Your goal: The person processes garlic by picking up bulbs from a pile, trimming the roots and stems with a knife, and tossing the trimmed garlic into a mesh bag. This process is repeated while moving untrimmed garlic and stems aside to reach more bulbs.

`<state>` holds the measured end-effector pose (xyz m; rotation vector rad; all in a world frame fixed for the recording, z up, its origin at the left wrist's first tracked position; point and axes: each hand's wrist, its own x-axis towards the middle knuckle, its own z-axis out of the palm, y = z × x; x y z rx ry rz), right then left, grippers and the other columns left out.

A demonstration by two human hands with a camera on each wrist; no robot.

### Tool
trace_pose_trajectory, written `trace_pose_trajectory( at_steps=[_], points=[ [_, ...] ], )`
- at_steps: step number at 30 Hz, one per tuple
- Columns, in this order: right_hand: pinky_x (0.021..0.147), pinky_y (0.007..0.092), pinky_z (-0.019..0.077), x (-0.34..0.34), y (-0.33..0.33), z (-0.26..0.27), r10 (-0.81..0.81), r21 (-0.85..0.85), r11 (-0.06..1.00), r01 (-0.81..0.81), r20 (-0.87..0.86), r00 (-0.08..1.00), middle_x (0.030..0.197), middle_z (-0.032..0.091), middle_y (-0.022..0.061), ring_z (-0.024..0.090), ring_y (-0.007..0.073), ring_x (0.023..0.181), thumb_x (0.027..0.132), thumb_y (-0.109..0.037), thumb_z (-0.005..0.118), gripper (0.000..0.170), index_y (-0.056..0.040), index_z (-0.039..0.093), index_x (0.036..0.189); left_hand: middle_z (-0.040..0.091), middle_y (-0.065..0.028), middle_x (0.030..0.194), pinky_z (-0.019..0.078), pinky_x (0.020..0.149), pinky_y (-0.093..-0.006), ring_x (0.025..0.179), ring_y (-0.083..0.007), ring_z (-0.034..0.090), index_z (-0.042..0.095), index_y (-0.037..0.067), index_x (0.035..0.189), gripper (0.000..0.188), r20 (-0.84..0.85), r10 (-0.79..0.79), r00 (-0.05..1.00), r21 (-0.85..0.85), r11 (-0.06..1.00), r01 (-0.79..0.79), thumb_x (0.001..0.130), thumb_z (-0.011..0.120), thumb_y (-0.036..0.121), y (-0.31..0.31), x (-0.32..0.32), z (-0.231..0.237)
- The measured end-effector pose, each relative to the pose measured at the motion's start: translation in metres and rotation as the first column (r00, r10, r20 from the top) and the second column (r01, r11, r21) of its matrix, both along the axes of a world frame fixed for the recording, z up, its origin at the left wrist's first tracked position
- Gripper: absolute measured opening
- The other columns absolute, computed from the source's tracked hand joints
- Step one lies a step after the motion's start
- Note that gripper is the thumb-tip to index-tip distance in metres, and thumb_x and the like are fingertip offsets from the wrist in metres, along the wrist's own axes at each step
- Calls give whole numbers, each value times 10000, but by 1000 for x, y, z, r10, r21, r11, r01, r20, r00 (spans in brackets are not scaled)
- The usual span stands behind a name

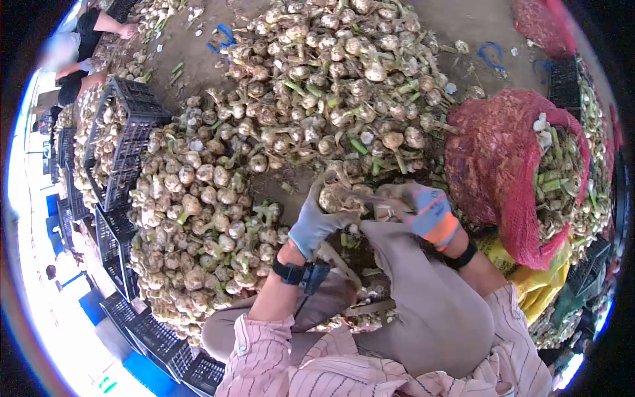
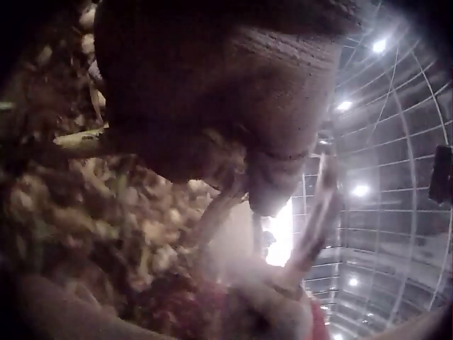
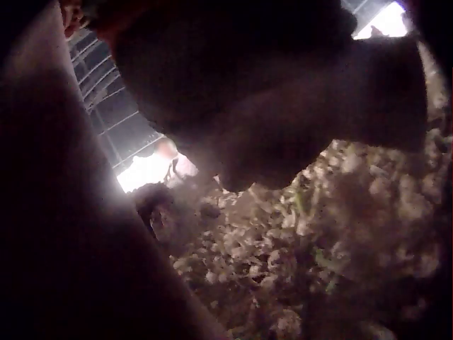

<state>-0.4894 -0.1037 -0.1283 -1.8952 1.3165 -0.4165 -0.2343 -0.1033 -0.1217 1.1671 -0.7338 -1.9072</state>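
In the head view my gloved left hand (image 1: 313, 223) grips a garlic bulb (image 1: 333, 198) over my lap, thumb and fingers around it. My right hand (image 1: 428, 210), in a grey-blue and orange glove, holds a slim dark tool (image 1: 369, 197) whose tip reaches the bulb; its exact kind I cannot tell. A large heap of garlic bulbs (image 1: 205, 192) lies ahead and to the left. In the left wrist view the left hand (image 2: 219, 92) is a dark shape above blurred garlic. The right hand (image 3: 248, 106) shows only as a shadowed outline in the right wrist view.
A red mesh sack (image 1: 493, 155) with cut stems (image 1: 555, 172) stands at the right, beside a yellow sack (image 1: 539, 281). Black crates (image 1: 135, 109) line the left, one holding garlic. Blue cord (image 1: 491, 56) lies on the floor. Other people (image 1: 86, 26) are at far left.
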Motion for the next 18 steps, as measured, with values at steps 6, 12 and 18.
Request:
trace_pose_trajectory(
  at_steps=[6,12,18],
  points=[
    [647,401,485,34,-17,75,248,-134,944,-301,-313,917,795,576,107,593,288,761,694,-272,624,381,-94,553,1024,532,-134,1155,515,834,-345,999,-231,568,278,61,1315,535,-3,-36,999,-244,969,34,851,534,-11,25,-28,6],
    [707,400,481,26,-17,71,219,-42,968,-246,-333,917,921,595,120,592,297,833,669,-252,641,438,-66,543,1053,499,-90,1239,340,1013,-409,1118,-238,497,408,107,1261,361,195,-192,962,-245,940,237,942,383,273,36,-48,-28],
    [685,388,495,0,-11,10,94,-8,995,-103,-358,929,918,613,114,604,286,820,693,-237,619,326,-79,572,975,571,-21,1171,342,1002,-413,1074,-162,536,501,135,1187,407,316,-156,936,-323,910,261,809,627,219,43,-60,-11]
  ],
)
